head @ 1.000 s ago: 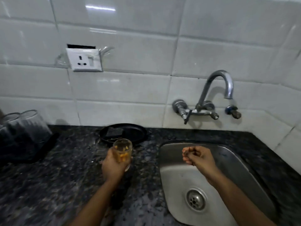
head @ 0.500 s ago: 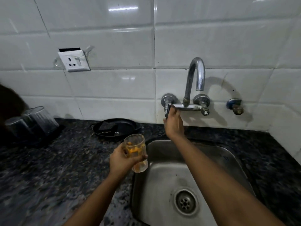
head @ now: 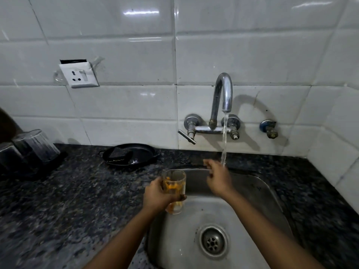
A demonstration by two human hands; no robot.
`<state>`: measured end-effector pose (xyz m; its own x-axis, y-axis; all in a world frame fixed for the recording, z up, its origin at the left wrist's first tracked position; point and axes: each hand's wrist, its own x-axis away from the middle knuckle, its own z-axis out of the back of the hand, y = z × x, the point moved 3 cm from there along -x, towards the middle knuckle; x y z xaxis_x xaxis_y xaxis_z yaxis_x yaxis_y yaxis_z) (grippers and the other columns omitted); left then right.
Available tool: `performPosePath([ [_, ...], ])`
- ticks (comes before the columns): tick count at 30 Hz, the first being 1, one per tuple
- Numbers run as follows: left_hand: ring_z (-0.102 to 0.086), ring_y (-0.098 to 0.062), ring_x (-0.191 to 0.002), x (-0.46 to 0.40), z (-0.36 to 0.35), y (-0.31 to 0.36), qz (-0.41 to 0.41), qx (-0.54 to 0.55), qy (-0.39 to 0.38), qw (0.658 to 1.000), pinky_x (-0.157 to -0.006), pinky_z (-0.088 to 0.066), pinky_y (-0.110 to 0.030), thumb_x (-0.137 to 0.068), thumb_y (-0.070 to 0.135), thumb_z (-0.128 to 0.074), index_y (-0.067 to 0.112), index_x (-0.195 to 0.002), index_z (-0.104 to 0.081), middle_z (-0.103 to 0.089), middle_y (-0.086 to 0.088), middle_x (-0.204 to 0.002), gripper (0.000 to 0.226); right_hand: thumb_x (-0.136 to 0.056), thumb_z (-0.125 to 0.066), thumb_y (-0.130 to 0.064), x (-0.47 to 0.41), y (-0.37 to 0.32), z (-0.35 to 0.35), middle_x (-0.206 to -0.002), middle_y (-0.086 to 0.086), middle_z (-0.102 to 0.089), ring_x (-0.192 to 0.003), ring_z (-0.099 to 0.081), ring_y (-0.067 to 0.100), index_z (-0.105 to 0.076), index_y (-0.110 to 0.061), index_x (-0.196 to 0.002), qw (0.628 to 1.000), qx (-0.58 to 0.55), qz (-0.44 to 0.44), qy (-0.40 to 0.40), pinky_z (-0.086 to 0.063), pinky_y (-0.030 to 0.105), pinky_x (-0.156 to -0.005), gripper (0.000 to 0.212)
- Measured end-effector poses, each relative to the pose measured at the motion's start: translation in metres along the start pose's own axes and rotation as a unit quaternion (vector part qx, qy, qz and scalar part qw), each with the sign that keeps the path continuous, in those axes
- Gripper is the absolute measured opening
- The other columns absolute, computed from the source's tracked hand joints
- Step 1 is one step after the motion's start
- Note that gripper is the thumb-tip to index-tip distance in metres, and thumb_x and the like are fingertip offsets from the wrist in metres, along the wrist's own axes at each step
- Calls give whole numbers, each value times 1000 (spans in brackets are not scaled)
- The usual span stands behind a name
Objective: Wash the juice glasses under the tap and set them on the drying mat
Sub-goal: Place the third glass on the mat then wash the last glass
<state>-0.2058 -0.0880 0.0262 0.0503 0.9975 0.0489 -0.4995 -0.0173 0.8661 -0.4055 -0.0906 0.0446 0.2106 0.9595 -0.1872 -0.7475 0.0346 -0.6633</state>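
Observation:
My left hand [head: 157,197] grips a juice glass [head: 174,189] smeared with orange pulp, upright over the left rim of the steel sink [head: 258,193]. Water runs from the curved tap [head: 223,94] in a thin stream that falls just behind my right hand [head: 218,180]. That hand hovers over the sink to the right of the glass, fingers loosely bent and empty. Two clear glasses [head: 37,145] stand upside down on a dark drying mat [head: 52,164] at the far left of the counter.
A black pan [head: 136,154] holding a dark sponge sits on the granite counter [head: 68,200] behind the glass. The tap's lever handle [head: 186,136] sticks out to the left. A wall socket [head: 78,75] is on the tiles. The drain [head: 212,241] lies below my hands.
My right hand has left the tap lever and dropped towards the sink, and water now flows. My left hand has carried the glass right, over the sink's rim.

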Motion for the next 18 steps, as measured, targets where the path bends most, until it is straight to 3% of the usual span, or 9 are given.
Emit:
performPosePath([
  [1, -68, -15, -83, -1, -8, 1, -5, -3, -14, 1000, -79, -57, -36, -34, 44, -88, 17, -96, -68, -73, -1, -90, 71, -80, -52, 11, 12, 9, 2, -120, 11, -60, -101, -57, 17, -54, -10, -125, 999, -24, -25, -22, -47, 20, -79, 49],
  [3, -68, -15, -84, -2, -23, 8, -16, -3, -41, 999, -78, -57, -36, -33, 46, -88, 18, -95, -68, -73, 1, -90, 71, -76, -53, 14, 31, 25, 7, -115, 11, -63, -93, -56, 13, -59, -8, -118, 995, -52, -50, -65, -45, 19, -74, 48],
  [6, -69, -12, -82, -4, -46, 17, -28, 27, -77, 996, -76, -58, -36, -27, 51, -83, 23, -91, -69, -73, 4, -87, 71, -72, -69, 3, 56, 40, 12, -117, 7, -61, -103, -58, 16, -56, -8, -120, 984, -52, -71, -153, -52, 28, -79, 51],
  [9, -70, -11, -81, -1, -65, 29, -40, 72, -136, 987, -74, -59, -34, -42, 33, -89, 25, -86, -68, -73, 4, -84, 49, -60, -86, -18, 72, 46, 8, -119, -3, -58, -109, -55, 11, -50, -16, -122, 973, -97, -84, -193, -53, 30, -87, 72],
  [10, -70, -13, -81, -1, -69, 33, -41, 87, -158, 983, -74, -60, -36, -44, 33, -89, 23, -88, -69, -74, 2, -84, 49, -57, -88, -20, 74, 45, 5, -117, -6, -59, -107, -56, 9, -49, -18, -120, 969, -133, -94, -183, -53, 28, -85, 74],
  [13, -72, -18, -84, -6, -81, 40, -47, 118, -216, 968, -77, -59, -45, -51, 40, -87, 18, -94, -69, -75, -4, -89, 51, -63, -84, -9, 73, 47, 1, -104, 2, -64, -93, -63, 15, -53, -15, -103, 945, -268, -162, -91, -55, 31, -73, 52],
  [16, -70, -16, -94, -6, -89, 48, -68, 117, -276, 952, -84, -57, -46, -67, 42, -78, 19, -107, -63, -72, -4, -103, 49, -56, -87, -10, 68, 52, 7, -97, 3, -69, -91, -67, 22, -58, -20, -98, 946, -276, -168, -8, -57, 33, -72, 53],
  [18, -62, -9, -108, -2, -91, 58, -127, 97, -251, 955, -97, -50, -36, -75, 44, -71, 22, -125, -52, -63, 3, -122, 58, -51, -89, -18, 66, 52, 14, -96, 3, -70, -90, -68, 23, -60, -19, -100, 953, -256, -161, 9, -58, 35, -74, 57],
])
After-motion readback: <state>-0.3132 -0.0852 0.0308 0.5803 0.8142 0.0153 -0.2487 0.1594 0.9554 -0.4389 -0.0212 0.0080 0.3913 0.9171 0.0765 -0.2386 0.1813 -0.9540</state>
